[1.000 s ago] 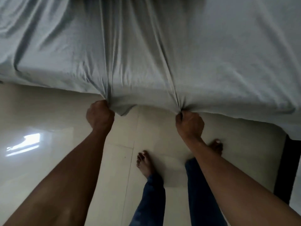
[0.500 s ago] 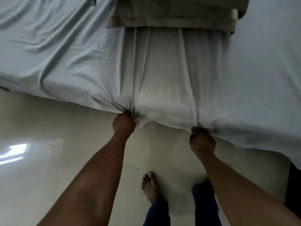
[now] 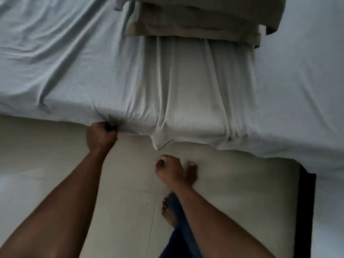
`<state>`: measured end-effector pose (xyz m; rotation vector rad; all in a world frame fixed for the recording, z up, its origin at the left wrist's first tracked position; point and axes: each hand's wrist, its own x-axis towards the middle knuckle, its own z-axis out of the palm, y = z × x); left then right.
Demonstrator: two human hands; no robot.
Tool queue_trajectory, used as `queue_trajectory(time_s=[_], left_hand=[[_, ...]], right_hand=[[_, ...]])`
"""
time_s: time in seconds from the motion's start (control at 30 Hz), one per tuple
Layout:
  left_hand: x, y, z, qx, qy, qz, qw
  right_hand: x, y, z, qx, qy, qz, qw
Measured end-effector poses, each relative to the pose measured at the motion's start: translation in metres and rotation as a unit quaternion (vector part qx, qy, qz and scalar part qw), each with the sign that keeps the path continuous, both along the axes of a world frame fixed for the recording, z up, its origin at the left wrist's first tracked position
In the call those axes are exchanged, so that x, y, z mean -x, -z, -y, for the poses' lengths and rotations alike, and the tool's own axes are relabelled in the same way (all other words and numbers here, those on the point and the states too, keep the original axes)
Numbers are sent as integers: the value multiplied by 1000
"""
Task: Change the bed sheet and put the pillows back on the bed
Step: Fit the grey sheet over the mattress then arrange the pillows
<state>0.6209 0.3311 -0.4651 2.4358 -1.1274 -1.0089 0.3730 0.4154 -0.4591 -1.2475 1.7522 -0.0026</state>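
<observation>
Pale tiled floor (image 3: 55, 161). My left grip (image 3: 101, 135) clutches sheet (image 3: 186, 90) hem; right grip (image 3: 169, 172) curled, empty. Likely spreading sheet; next, right takes hem.

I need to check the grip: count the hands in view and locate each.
2. The left hand grips the hanging edge of the sheet. The right hand is curled, holding nothing, over the floor just below the sheet's drooping corner. None seems hidden.

Pillows (image 3: 195, 17) cut off above, foot (image 3: 192, 175) blurred
</observation>
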Motion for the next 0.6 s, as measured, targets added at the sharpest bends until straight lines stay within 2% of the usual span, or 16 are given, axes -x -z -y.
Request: queue_trajectory(time_s=[0.13,0.23,0.47,0.6], left_hand=[[-35,6,-18,-49,-47,0,998],[-49,4,-4,-71,-63,-7,996],[-78,17,36,-100,-114,-99,983],[-74,3,52,-106,-75,-148,980]], right_hand=[[-35,3,9,-52,89,69,992],[-45,5,29,-71,132,77,986],[-72,36,57,-61,218,67,972],[-91,20,67,-34,269,81,959]])
